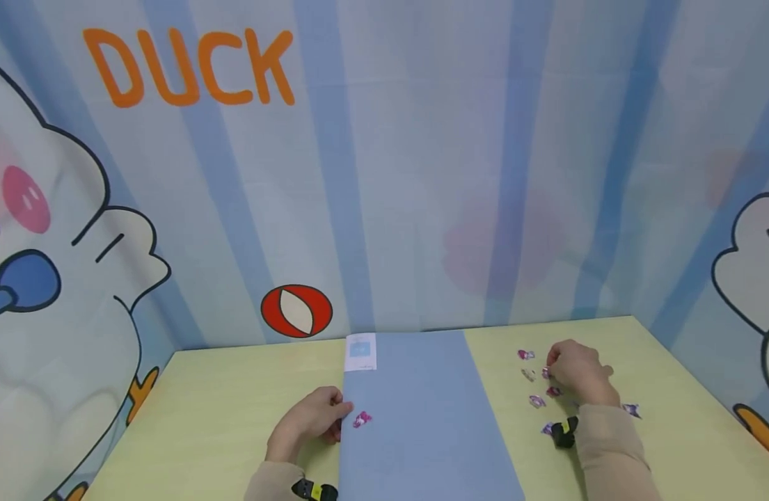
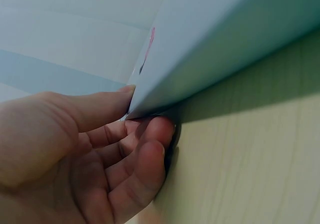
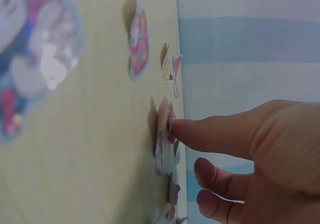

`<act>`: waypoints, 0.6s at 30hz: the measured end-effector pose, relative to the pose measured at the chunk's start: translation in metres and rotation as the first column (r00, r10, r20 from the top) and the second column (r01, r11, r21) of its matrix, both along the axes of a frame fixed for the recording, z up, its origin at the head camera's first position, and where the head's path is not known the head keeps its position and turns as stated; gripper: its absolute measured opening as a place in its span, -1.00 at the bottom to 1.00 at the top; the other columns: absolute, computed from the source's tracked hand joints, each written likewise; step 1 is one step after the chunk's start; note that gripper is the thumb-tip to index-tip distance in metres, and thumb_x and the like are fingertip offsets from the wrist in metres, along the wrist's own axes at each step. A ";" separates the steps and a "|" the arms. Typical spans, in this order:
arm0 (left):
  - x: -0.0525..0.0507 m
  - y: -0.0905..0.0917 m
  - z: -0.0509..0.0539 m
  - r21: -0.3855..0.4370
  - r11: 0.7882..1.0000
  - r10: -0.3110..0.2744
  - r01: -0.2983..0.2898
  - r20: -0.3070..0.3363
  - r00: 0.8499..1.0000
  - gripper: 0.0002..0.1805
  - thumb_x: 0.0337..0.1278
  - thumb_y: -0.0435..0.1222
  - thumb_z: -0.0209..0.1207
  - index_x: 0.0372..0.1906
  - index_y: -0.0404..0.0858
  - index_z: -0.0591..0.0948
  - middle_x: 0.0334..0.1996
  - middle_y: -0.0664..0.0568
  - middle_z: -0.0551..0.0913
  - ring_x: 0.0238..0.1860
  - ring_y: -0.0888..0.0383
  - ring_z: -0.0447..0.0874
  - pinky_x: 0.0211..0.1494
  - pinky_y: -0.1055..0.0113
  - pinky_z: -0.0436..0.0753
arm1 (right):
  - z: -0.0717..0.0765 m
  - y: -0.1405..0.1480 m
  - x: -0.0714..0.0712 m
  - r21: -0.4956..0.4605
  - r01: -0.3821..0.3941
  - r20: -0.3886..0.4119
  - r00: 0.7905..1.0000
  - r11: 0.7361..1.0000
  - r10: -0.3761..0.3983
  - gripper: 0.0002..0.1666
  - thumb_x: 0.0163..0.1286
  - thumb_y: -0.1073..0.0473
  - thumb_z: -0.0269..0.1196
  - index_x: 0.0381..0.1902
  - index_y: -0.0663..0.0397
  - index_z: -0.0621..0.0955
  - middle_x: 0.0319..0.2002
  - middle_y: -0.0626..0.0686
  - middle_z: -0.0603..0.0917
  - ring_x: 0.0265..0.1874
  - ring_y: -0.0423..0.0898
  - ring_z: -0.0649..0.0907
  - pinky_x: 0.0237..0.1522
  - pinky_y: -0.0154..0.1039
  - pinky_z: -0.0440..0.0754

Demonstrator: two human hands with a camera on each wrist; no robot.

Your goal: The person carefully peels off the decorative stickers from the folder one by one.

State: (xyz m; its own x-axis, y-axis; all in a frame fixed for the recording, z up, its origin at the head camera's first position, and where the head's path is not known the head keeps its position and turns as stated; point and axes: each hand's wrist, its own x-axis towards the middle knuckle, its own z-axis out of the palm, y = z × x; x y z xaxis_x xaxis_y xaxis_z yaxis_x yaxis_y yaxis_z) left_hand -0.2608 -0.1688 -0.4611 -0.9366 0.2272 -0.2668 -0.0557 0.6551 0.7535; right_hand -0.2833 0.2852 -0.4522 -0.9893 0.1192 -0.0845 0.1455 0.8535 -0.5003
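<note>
With the left hand [image 1: 310,415] we pinch the left edge of the blue sheet [image 1: 422,431]; with the right hand [image 1: 581,370] we pinch a small sticker [image 1: 545,374] at the table's [image 1: 662,376] right side. Lifting the edge could slide the pink sticker [image 1: 362,419]; a loose pinch could drop the other.

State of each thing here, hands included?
Blue sheet: left edge lifted off the table.
White label: on the sheet's far-left corner.
Left hand: pinching that lifted edge.
Pink sticker: on the sheet.
Loose stickers: scattered, some curling up.
Right hand: touching one sticker; grip unclear.
</note>
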 end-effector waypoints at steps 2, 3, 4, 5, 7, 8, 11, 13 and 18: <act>-0.001 0.001 0.000 0.000 1.000 -0.004 0.004 0.000 1.000 -0.79 0.40 -0.24 0.11 -0.34 -0.29 0.49 -0.57 -0.05 0.55 -0.58 0.13 0.52 -0.42 0.30 0.58 | 0.001 0.001 0.000 0.017 0.009 0.001 1.000 1.000 -0.009 -0.95 0.24 0.36 0.12 -0.38 0.13 0.51 -0.34 0.17 0.55 -0.11 0.39 0.41 -0.01 0.58 0.06; -0.002 0.001 0.000 -0.002 1.000 -0.004 0.004 0.000 1.000 -0.79 0.40 -0.24 0.11 -0.34 -0.29 0.49 -0.57 -0.04 0.55 -0.58 0.13 0.52 -0.42 0.30 0.58 | 0.001 0.001 0.000 0.023 0.012 0.000 1.000 1.000 -0.012 -0.96 0.24 0.35 0.12 -0.35 0.14 0.51 -0.31 0.19 0.55 -0.08 0.41 0.39 -0.02 0.56 0.09; -0.002 0.001 0.000 -0.003 1.000 -0.004 0.004 -0.001 1.000 -0.79 0.40 -0.24 0.11 -0.34 -0.29 0.49 -0.57 -0.04 0.55 -0.58 0.13 0.52 -0.42 0.30 0.58 | 0.002 0.001 0.000 0.025 0.014 -0.001 1.000 1.000 -0.014 -0.96 0.25 0.34 0.13 -0.33 0.15 0.51 -0.29 0.21 0.55 -0.07 0.43 0.37 -0.03 0.54 0.11; -0.002 0.001 0.000 -0.005 1.000 -0.005 0.005 -0.002 1.000 -0.79 0.40 -0.24 0.11 -0.34 -0.30 0.49 -0.57 -0.04 0.55 -0.58 0.13 0.52 -0.42 0.30 0.58 | 0.003 0.001 0.000 0.028 0.014 -0.002 1.000 1.000 -0.014 -0.95 0.26 0.33 0.13 -0.30 0.17 0.51 -0.27 0.22 0.55 -0.06 0.43 0.36 -0.04 0.53 0.11; -0.002 0.001 0.000 -0.008 1.000 -0.007 0.007 -0.004 1.000 -0.79 0.39 -0.24 0.12 -0.35 -0.30 0.49 -0.58 -0.05 0.55 -0.59 0.12 0.52 -0.43 0.29 0.58 | 0.005 0.001 0.000 0.033 0.013 -0.008 1.000 0.999 -0.013 -0.90 0.27 0.31 0.13 -0.24 0.18 0.51 -0.22 0.26 0.55 -0.05 0.44 0.35 -0.07 0.50 0.15; -0.002 0.001 0.000 -0.012 1.000 -0.007 0.007 -0.003 1.000 -0.79 0.39 -0.24 0.12 -0.35 -0.30 0.49 -0.58 -0.05 0.55 -0.59 0.12 0.52 -0.42 0.29 0.58 | 0.007 0.001 0.000 0.034 0.013 -0.010 1.000 0.999 -0.012 -0.87 0.27 0.30 0.13 -0.21 0.19 0.51 -0.19 0.28 0.55 -0.06 0.44 0.35 -0.09 0.49 0.17; -0.002 0.001 0.000 -0.012 1.000 -0.009 0.009 -0.003 1.000 -0.79 0.39 -0.24 0.12 -0.34 -0.30 0.49 -0.58 -0.05 0.55 -0.58 0.12 0.52 -0.41 0.29 0.58 | 0.012 -0.002 0.000 0.031 0.006 -0.019 1.000 0.999 -0.005 -0.79 0.31 0.25 0.16 -0.13 0.22 0.51 -0.12 0.34 0.55 -0.03 0.46 0.34 -0.11 0.48 0.18; -0.002 0.001 0.001 -0.012 1.000 -0.011 0.011 -0.005 1.000 -0.79 0.39 -0.24 0.12 -0.34 -0.30 0.49 -0.57 -0.05 0.55 -0.58 0.12 0.52 -0.41 0.29 0.58 | 0.016 -0.005 0.000 0.034 -0.005 -0.027 1.000 0.999 0.006 -0.74 0.33 0.21 0.18 -0.08 0.24 0.51 -0.09 0.36 0.55 -0.02 0.47 0.33 -0.10 0.50 0.18; -0.002 0.001 0.001 -0.022 1.000 -0.016 0.016 -0.007 1.000 -0.78 0.39 -0.24 0.12 -0.34 -0.29 0.49 -0.58 -0.05 0.55 -0.58 0.12 0.52 -0.41 0.29 0.58 | 0.026 -0.017 0.002 0.058 -0.037 -0.053 0.998 0.998 0.040 -0.71 0.38 0.16 0.13 -0.04 0.24 0.53 -0.09 0.34 0.57 0.00 0.47 0.34 -0.11 0.48 0.21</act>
